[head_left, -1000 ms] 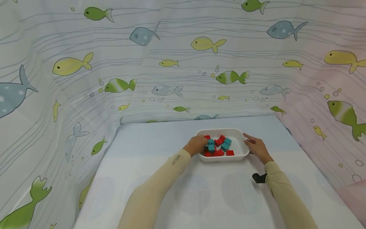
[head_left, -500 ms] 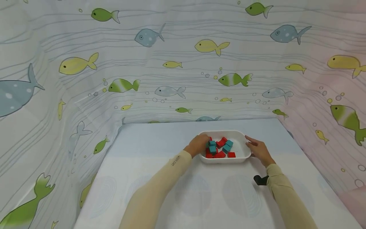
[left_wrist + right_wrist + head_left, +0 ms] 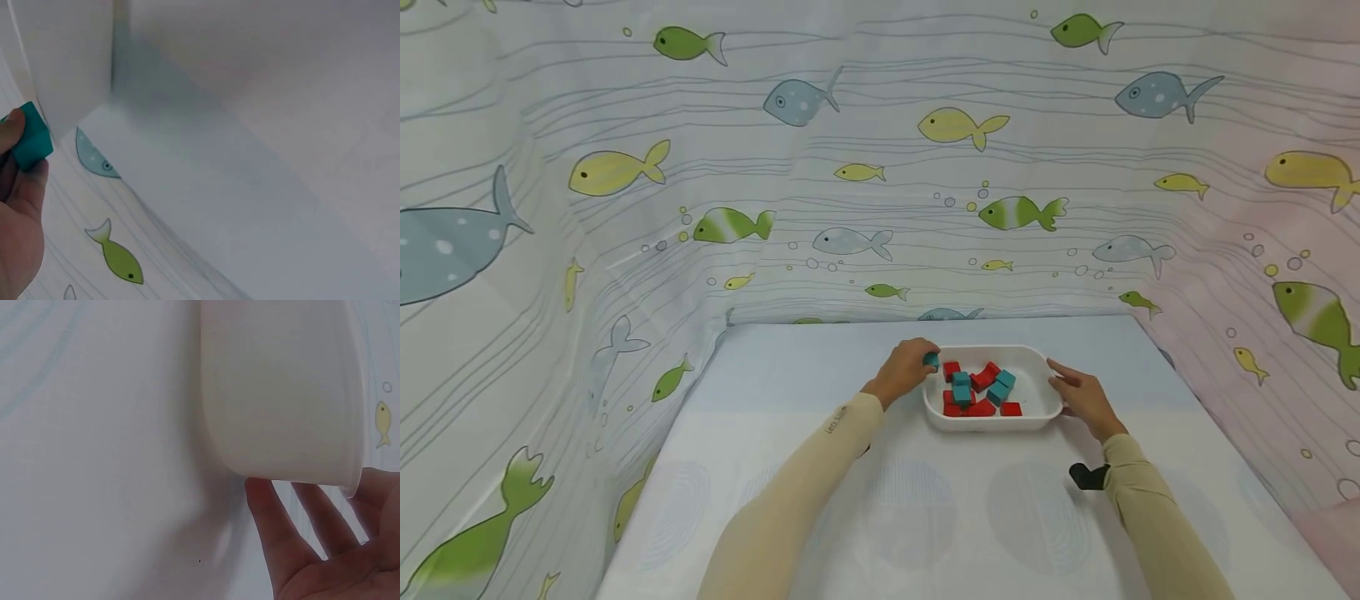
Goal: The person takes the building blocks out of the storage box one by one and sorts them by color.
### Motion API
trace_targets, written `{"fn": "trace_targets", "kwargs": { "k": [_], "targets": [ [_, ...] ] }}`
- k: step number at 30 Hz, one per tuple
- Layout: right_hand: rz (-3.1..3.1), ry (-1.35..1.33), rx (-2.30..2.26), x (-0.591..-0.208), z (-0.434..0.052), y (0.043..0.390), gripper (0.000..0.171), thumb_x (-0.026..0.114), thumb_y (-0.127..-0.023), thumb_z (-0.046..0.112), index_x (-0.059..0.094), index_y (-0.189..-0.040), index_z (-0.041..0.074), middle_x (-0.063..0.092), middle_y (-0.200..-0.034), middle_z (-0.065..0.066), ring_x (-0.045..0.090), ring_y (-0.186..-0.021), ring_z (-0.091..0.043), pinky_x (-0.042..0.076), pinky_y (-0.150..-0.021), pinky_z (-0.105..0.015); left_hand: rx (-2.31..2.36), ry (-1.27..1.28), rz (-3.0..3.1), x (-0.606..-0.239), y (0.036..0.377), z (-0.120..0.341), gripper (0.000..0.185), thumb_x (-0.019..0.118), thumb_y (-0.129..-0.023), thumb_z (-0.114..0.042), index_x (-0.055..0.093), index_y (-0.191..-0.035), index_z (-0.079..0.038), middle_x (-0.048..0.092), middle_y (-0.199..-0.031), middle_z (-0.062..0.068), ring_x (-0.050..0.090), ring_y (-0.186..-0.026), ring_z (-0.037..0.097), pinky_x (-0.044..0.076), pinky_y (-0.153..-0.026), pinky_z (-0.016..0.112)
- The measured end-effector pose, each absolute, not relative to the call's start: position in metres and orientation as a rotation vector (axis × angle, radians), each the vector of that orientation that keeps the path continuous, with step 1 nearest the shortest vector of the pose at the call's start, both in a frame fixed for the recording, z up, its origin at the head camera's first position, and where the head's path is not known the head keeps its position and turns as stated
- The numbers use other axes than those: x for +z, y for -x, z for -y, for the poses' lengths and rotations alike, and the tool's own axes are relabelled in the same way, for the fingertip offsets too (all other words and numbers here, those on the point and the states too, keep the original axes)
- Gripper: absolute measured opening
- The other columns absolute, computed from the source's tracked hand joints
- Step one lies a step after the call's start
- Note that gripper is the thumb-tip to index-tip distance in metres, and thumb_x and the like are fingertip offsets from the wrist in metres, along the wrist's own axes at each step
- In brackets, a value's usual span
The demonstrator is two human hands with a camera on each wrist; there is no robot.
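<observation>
Teal block [image 3: 931, 360]: pinched in the fingers of the left hand [image 3: 904, 372], just outside the left rim of the tray; in the left wrist view it [image 3: 28, 136] sits between thumb and fingers [image 3: 12, 132], the tray's white wall close behind it.
Left hand: curled round the teal block, raised at the tray's left edge, wrist over the bench.
Right hand [image 3: 1081, 396]: fingers straight and relaxed, laid against the right outer wall of the tray, holding nothing; the right wrist view shows the fingers [image 3: 270, 506] spread under the rim of the tray [image 3: 281, 394].
Tray [image 3: 1037, 371]: white, rounded, standing on the bench toward its far side, between the two hands.
Tray contents: red blocks [image 3: 981, 377] and teal blocks [image 3: 1002, 387] jumbled together in the left and middle part; the right part shows bare white floor.
Bench [image 3: 925, 517]: covered by a pale cloth with faint shell prints.
Backdrop [image 3: 850, 167]: fabric printed with yellow, green and blue fish, hung behind the bench and along both sides.
Sleeves [image 3: 790, 508]: cream, covering both forearms to the wrists.
Black clip [image 3: 1088, 476]: a small dark piece at the right wrist, against the sleeve.
</observation>
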State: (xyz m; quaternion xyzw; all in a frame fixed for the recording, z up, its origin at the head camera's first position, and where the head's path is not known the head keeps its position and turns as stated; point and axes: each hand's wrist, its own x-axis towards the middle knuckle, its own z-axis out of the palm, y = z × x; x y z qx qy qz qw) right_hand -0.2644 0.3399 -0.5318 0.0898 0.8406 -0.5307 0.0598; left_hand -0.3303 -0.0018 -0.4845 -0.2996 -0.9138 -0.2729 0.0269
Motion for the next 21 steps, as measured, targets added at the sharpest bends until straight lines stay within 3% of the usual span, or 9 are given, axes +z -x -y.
{"fn": "trace_targets", "kwargs": {
  "k": [14, 21],
  "targets": [
    [-2.562, -0.232, -1.617, -0.532, -0.340, 0.266, 0.055, 0.051, -0.103, 0.031, 0.032, -0.153, 0.020, 0.040, -0.145, -0.029, 0.053, -0.119, -0.042, 0.057, -0.080, -0.041, -0.830, 0.897, 2.801, -0.485, 0.332, 0.032, 0.036, 0.077, -0.083, -0.005, 0.067, -0.117, -0.001, 0.067, -0.115, 0.009, 0.062, -0.106, 0.020, 0.050, -0.094, 0.030],
    [-2.545, -0.259, -1.601, -0.533, -0.339, 0.264, 0.055, 0.050, -0.103, 0.032, 0.031, -0.153, 0.019, 0.040, -0.145, -0.028, 0.052, -0.118, -0.041, 0.056, -0.082, -0.041, -0.845, 0.819, 2.910, -0.497, 0.327, 0.043, 0.037, 0.074, -0.086, -0.007, 0.065, -0.122, -0.003, 0.065, -0.118, 0.009, 0.060, -0.108, 0.019, 0.048, -0.096, 0.031]
  ]
}}
